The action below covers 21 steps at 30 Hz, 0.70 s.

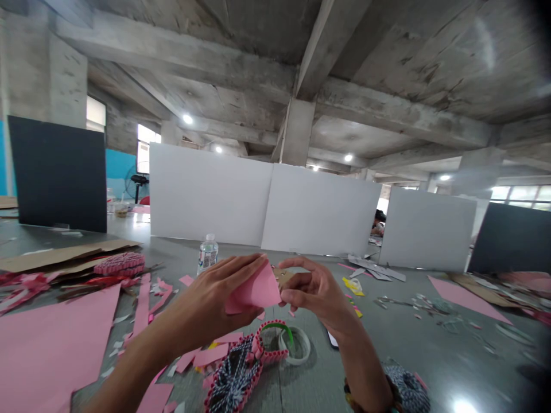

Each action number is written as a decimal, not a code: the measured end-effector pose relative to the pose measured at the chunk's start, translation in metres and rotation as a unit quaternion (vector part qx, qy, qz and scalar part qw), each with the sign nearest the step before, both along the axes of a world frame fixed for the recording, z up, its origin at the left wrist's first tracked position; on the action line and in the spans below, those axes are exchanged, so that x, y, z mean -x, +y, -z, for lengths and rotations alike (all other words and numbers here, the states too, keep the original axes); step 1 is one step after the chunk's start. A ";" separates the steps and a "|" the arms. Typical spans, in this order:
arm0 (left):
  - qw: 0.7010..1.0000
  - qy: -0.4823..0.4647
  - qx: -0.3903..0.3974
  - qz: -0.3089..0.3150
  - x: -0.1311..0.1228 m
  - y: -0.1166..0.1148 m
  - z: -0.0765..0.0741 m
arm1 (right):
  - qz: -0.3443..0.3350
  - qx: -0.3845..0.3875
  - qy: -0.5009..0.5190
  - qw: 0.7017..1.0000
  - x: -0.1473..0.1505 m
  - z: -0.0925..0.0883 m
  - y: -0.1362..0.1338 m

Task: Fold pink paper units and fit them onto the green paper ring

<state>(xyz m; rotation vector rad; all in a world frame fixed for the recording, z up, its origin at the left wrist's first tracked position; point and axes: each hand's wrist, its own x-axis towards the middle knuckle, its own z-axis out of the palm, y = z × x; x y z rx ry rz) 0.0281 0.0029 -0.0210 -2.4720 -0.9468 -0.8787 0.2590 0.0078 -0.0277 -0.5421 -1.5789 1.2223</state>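
Pinching a folded pink paper triangle (256, 291) steady: the left hand (210, 295) grasps its side, the right hand (314, 289) grips its corner beside tan cardboard (282, 277).

Here we are in a big craft workshop: bare concrete beams (387, 109) overhead, white partition boards (210, 192) standing, a pedestal fan (138, 180), and a grey worktable (387, 327) strewn with pink card offcuts (51, 350) and cardboard (55, 257)
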 end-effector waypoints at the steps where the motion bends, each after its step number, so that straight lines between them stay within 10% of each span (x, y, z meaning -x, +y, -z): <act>1: 1.000 -0.001 -0.003 0.001 0.000 0.000 0.000 | 0.002 0.001 -0.001 1.000 0.000 0.001 0.000; 12: 1.000 0.001 0.012 -0.002 -0.001 0.000 0.001 | 0.007 -0.005 0.012 1.000 0.003 0.005 0.005; 21: 0.996 -0.016 0.088 -0.027 0.004 -0.010 -0.004 | 0.137 -0.031 -0.027 0.990 0.003 0.006 0.006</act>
